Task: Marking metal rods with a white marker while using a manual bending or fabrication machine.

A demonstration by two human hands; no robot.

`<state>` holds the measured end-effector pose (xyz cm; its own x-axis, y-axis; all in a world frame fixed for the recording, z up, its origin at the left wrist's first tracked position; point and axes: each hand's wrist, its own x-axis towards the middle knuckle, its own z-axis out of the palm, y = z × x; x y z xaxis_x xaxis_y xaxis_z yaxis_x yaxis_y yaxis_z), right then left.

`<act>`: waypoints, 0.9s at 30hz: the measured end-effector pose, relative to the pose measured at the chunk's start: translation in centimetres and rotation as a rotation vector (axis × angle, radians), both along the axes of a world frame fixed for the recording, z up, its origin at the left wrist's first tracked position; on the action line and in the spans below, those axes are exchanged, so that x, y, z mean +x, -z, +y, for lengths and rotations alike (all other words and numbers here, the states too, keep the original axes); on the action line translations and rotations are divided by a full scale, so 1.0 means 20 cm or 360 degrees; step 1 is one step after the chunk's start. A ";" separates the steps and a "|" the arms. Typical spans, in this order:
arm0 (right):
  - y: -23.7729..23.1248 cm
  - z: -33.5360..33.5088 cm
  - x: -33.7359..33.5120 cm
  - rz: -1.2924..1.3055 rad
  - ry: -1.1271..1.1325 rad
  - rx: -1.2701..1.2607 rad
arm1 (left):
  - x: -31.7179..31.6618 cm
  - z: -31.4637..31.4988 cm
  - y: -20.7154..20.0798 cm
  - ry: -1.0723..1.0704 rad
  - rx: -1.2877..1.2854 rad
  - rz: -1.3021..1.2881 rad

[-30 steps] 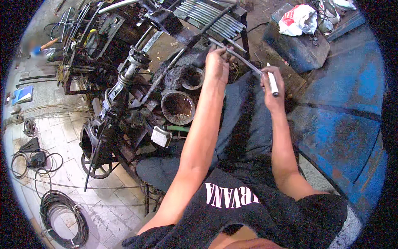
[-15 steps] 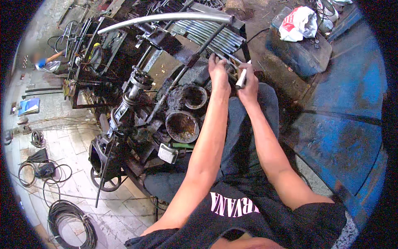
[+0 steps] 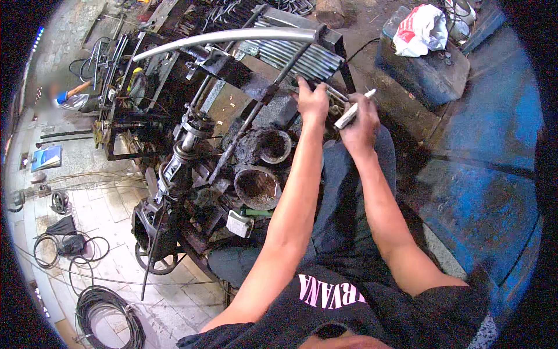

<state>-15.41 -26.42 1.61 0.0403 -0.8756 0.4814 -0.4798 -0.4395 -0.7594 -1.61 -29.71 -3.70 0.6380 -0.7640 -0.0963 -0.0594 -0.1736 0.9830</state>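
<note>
My left hand (image 3: 313, 104) is closed around the near end of a thin metal rod (image 3: 332, 91), beside the ends of a bundle of steel rods (image 3: 296, 49). Part of its grip is hidden behind the fingers. A little to the right, my right hand (image 3: 361, 125) grips a slim whitish tool (image 3: 347, 116) with a narrow tip poking out beyond the fingers. The tool lies slanted, and its exact kind cannot be made out. Both hands are above my right knee.
Left of my arms stand a dark greasy machine (image 3: 189, 131) and two round grimy bowls (image 3: 257, 187). A curved metal tube (image 3: 226, 41) spans the top. At right are a blue metal surface (image 3: 465, 192) and a white bag (image 3: 421, 30). Cable coils (image 3: 110, 317) lie on the floor; another person (image 3: 72, 99) is far left.
My right hand has shifted slightly right, away from the left, and the whitish tool has turned from near upright to slanted. My left hand stays by the rods, its fingers slightly more spread.
</note>
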 end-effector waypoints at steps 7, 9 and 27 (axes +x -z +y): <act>0.10 -0.11 -0.06 -0.0505 -0.0018 0.0430 | 0.04 0.03 -0.05 -0.0028 -0.0045 -0.0103; 0.12 -0.12 -0.06 -0.0320 -0.0016 0.0575 | 0.04 0.02 -0.09 -0.0018 0.0161 -0.0216; 0.22 -0.22 -0.07 -0.0565 0.0033 0.0328 | -0.04 0.11 -0.34 0.0141 -0.0018 -0.0182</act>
<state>-16.90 -30.84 -2.73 -0.1152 -0.9540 0.2768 -0.1794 -0.2541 -0.9504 -2.51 -27.43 3.02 0.5745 -0.8183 -0.0180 -0.1854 -0.1516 0.9709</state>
